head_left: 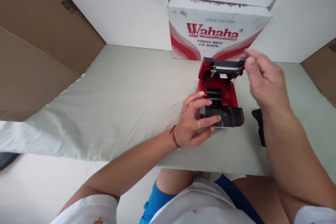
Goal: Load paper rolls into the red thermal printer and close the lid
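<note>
A small red and black printer (233, 94) stands on the cloth-covered table with its lid (207, 66) raised. A metal bar and a roller show under the lid, and the red inside is exposed. My left hand (195, 119) lies over the printer's front left part, fingers spread, some resting on the dark front panel (225, 117). At the lid's upper right corner is my right hand (266, 77), fingers curled and thumb bent in, slightly blurred; the lid's corner appears to be between them. Right of the printer lies a black object (258, 122), partly hidden by my right forearm.
A Wahaha water carton (220, 35) stands just behind the printer, among stacked white boxes (136, 14). Brown cartons (39, 42) flank the table at left and right. The pale green cloth (118, 105) hangs to the table's front edge, close to my body.
</note>
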`<state>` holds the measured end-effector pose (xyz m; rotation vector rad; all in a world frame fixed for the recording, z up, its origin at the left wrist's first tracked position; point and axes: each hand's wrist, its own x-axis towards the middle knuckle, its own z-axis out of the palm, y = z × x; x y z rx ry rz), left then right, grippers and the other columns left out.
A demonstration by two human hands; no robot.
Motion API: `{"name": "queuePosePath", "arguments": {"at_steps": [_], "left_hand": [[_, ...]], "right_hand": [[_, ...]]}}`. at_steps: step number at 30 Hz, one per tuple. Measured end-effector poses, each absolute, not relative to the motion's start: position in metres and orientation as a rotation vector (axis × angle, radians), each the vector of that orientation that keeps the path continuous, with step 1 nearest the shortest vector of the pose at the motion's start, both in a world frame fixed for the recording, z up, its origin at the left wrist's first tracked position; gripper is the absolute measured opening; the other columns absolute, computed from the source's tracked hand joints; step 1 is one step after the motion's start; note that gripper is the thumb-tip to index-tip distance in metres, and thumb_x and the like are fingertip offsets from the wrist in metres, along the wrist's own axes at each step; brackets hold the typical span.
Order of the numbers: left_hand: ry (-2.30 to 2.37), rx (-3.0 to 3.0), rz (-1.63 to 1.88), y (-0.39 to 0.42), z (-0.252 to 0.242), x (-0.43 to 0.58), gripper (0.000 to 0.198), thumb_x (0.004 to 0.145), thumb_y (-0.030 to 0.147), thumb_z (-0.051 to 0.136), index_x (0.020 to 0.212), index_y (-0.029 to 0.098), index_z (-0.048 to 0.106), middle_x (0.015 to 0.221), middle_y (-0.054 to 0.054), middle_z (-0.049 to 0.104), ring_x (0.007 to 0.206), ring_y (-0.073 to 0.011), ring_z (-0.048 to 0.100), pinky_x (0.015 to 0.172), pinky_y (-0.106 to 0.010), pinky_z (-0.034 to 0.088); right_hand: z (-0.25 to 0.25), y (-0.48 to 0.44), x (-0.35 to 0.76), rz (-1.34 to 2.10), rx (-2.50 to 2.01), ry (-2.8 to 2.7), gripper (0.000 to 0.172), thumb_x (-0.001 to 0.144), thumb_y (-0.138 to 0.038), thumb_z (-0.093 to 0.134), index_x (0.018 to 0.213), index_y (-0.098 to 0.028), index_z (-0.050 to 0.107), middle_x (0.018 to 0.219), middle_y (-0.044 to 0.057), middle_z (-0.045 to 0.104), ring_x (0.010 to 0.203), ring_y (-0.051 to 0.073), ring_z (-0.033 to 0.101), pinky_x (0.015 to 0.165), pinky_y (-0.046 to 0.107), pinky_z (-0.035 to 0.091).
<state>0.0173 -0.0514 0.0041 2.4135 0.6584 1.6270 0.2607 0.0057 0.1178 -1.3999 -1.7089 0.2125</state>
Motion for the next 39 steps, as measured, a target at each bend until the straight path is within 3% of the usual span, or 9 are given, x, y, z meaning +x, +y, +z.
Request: {"name": "queuePosePath", "arguments": {"at_steps": [3,6,10,14,17,20,28,35,39], "left_hand": [[0.675,2.439,1.62,-0.051,0.004,0.015,0.035,0.09,0.031,0.076,0.125,0.032,0.078,0.146,-0.01,0.06,0.155,-0.0369,0.047,0.128,-0.068,0.043],[0.683,2.447,1.615,-0.051,0.003,0.014,0.037,0.089,0.033,0.078,0.126,0.034,0.077,0.146,-0.009,0.06,0.154,-0.037,0.048,0.128,-0.068,0.041],[0.703,2.453,1.628,-0.052,0.003,0.016,0.035,0.091,0.033,0.073,0.126,0.034,0.076,0.144,-0.009,0.061,0.155,-0.0358,0.047,0.13,-0.066,0.04],[0.668,2.367,1.68,-0.049,0.004,0.015,0.049,0.1,0.047,0.065,0.147,0.033,0.065,0.143,-0.011,0.065,0.154,-0.0341,0.053,0.133,-0.062,0.038],[0.657,2.19,1.643,-0.041,0.003,0.01,0.063,0.106,0.055,0.057,0.164,0.031,0.049,0.148,-0.012,0.069,0.155,-0.0329,0.058,0.139,-0.062,0.028],[0.671,2.044,1.59,-0.034,0.001,0.006,0.06,0.111,0.052,0.049,0.167,0.029,0.045,0.145,-0.011,0.075,0.146,-0.0296,0.069,0.143,-0.059,0.018],[0.699,1.938,1.6,-0.029,0.004,0.008,0.043,0.113,0.046,0.05,0.151,0.028,0.06,0.124,-0.005,0.085,0.118,-0.026,0.083,0.135,-0.056,0.033],[0.625,1.736,1.601,-0.019,-0.004,0.014,0.053,0.098,0.044,0.077,0.147,0.033,0.058,0.116,-0.003,0.079,0.124,-0.0279,0.074,0.123,-0.054,0.048],[0.637,1.575,1.511,-0.01,-0.018,0.013,0.083,0.086,0.057,0.086,0.159,0.041,0.049,0.165,-0.004,0.055,0.163,-0.033,0.044,0.139,-0.056,0.031]], "right_hand": [[0.108,-0.008,0.255,0.25,-1.373,-1.733,0.037,0.114,-0.053,0.056,0.135,-0.034,0.08,0.135,0.005,0.083,0.129,0.028,0.076,0.115,0.05,0.057],[0.101,-0.037,0.255,0.166,-1.292,-1.739,0.033,0.115,-0.044,0.056,0.123,-0.029,0.084,0.125,0.004,0.086,0.123,0.027,0.079,0.111,0.048,0.06],[0.077,-0.067,0.263,0.119,-1.171,-1.841,0.031,0.115,-0.031,0.055,0.121,-0.027,0.085,0.126,0.006,0.087,0.128,0.027,0.079,0.123,0.056,0.054],[0.052,-0.075,0.264,0.096,-1.145,-1.836,0.034,0.114,-0.029,0.051,0.122,-0.027,0.085,0.128,0.008,0.086,0.13,0.029,0.079,0.121,0.06,0.056],[0.045,-0.074,0.261,0.102,-1.119,-1.776,0.035,0.114,-0.026,0.052,0.122,-0.027,0.085,0.126,0.008,0.087,0.129,0.029,0.079,0.119,0.06,0.058],[0.045,-0.074,0.259,0.127,-1.083,-1.758,0.034,0.112,-0.022,0.053,0.124,-0.028,0.085,0.127,0.008,0.086,0.129,0.029,0.079,0.118,0.059,0.059],[0.045,-0.077,0.259,0.132,-1.079,-1.759,0.034,0.111,-0.016,0.054,0.122,-0.026,0.085,0.123,0.009,0.087,0.126,0.029,0.08,0.114,0.057,0.06],[0.046,-0.083,0.26,0.111,-1.05,-1.831,0.034,0.113,-0.026,0.052,0.13,-0.026,0.081,0.13,0.011,0.084,0.13,0.03,0.076,0.119,0.06,0.054],[0.045,-0.093,0.258,-0.033,-0.933,-1.941,0.04,0.115,-0.039,0.046,0.129,-0.028,0.082,0.132,0.009,0.083,0.127,0.032,0.07,0.11,0.055,0.055]]}}
